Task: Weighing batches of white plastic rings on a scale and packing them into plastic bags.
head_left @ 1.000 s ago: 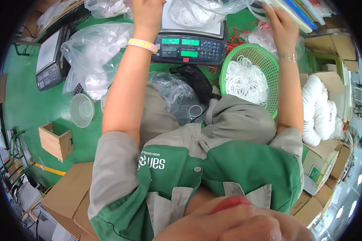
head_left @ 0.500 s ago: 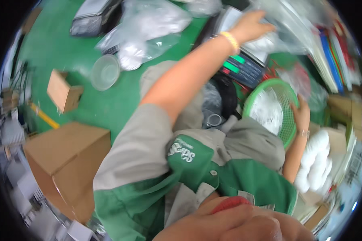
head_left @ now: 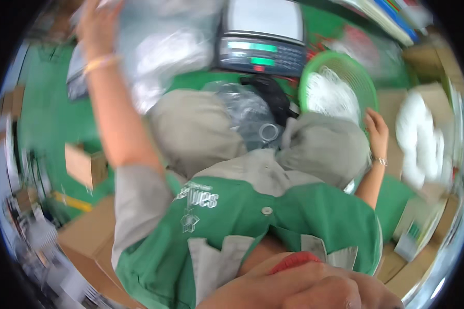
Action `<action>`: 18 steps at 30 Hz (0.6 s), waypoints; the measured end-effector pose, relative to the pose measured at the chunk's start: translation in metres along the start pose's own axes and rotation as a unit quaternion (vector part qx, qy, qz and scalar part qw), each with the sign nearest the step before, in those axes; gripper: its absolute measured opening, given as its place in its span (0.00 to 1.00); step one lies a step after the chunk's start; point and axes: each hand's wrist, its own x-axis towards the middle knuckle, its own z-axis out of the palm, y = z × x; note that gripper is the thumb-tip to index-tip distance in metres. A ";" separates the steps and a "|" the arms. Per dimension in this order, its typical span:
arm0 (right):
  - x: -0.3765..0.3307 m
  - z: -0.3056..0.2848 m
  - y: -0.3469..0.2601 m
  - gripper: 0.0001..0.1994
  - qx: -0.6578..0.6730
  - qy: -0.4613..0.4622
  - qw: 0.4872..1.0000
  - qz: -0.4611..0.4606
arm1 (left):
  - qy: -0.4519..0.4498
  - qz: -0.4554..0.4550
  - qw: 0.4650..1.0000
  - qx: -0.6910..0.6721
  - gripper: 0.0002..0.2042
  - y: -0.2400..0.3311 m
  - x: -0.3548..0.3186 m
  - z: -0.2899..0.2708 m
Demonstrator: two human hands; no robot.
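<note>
The left hand (head_left: 99, 28) reaches to the upper left, over the near side of a large clear plastic bag (head_left: 139, 31); it is motion-blurred, so I cannot tell whether its fingers pinch the film or merely lie against it. Inside that bag sits a heap of white loops (head_left: 171, 51), smeared but visible through the plastic, just left of a digital scale (head_left: 239, 61). The scale's pale platter (head_left: 264, 19) is bare, and its green displays are lit. The right hand (head_left: 377, 133) is low beside the right side of a green perforated plastic basket (head_left: 365, 80), fingers loosely bent and next to the rim; whether they touch or grip it cannot be made out. The basket tilts toward the person, close to the right thigh, and holds a tangled pile of thin white rings (head_left: 331, 95) gathered toward its left side, leaving the mesh wall on the right exposed. Between the thighs lies a crumpled clear bag (head_left: 237, 105) with a single pale ring (head_left: 261, 132) at its near end, and a black pouch-like item (head_left: 273, 98) is next to it. On the floor at left stands a small wooden box (head_left: 80, 164), its contents unreadable, near a larger cardboard box (head_left: 90, 234). At right, thick white looped bundles (head_left: 413, 136) rest by brown cardboard (head_left: 392, 110).
</note>
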 end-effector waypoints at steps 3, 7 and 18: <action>-0.020 -0.012 0.081 0.13 -0.031 0.095 0.993 0.059 | 0.209 -0.208 0.929 0.225 0.23 -0.013 -0.030 -0.033; -0.066 -0.017 0.166 0.11 -0.055 0.209 0.959 0.184 | 0.383 -0.209 0.848 0.300 0.25 -0.026 -0.056 -0.236; -0.200 0.171 0.325 0.43 -0.259 -0.049 0.917 0.301 | 0.405 -0.332 0.798 0.298 0.25 -0.063 -0.109 -0.257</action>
